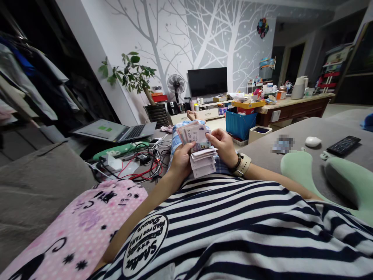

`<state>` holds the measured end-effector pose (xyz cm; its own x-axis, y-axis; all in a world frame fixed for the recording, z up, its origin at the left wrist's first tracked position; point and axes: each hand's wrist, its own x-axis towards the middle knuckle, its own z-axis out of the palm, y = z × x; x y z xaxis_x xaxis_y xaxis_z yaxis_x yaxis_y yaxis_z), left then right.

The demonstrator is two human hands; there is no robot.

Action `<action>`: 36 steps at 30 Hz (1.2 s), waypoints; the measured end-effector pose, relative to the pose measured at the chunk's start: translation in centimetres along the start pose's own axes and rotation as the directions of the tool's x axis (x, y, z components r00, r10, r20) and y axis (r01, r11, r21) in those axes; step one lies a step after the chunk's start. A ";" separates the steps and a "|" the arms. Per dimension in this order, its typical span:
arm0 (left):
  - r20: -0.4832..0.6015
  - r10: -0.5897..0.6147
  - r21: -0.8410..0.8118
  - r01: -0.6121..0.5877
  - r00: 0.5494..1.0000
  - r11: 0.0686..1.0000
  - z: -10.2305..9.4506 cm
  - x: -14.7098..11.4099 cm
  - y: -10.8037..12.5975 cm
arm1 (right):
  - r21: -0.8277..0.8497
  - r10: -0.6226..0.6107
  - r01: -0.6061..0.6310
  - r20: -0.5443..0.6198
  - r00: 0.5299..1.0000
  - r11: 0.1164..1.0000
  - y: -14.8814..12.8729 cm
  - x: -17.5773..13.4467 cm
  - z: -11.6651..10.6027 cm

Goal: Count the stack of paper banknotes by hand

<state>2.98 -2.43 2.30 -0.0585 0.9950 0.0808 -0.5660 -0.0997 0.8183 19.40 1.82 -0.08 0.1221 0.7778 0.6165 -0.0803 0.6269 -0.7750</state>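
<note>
In the middle of the frame, the left hand (181,158) and right hand (225,147) both pinch the paper money (196,134).

From here I can't count the fanned stack of pale pink and grey paper banknotes (198,137); its layers overlap, and most of the left fingers (188,147) are lost to me behind it. Right of the stack, a bluish-grey object (282,144) is blurred into unreadable blocks. Far left of the stack, dark and pale hanging clothes (40,79) run off my view's edge.
</note>
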 end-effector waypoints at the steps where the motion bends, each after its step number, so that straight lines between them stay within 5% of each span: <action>1: -0.003 0.011 0.002 -0.011 1.000 1.000 0.0 0.0 0.0 | -0.009 0.001 0.000 0.018 1.000 1.000 0.1 0.0 -0.1; 36: 0.029 -0.059 -0.089 0.061 0.998 0.994 0.8 0.4 -0.4 | 0.041 -0.100 0.097 0.077 0.992 0.994 -0.2 -0.7 0.1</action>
<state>3.86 -2.01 2.40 -0.0011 0.9988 0.0489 -0.6397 -0.0383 0.7677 19.23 1.19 -0.35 0.0532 0.7122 0.7000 -0.1080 0.7010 -0.7050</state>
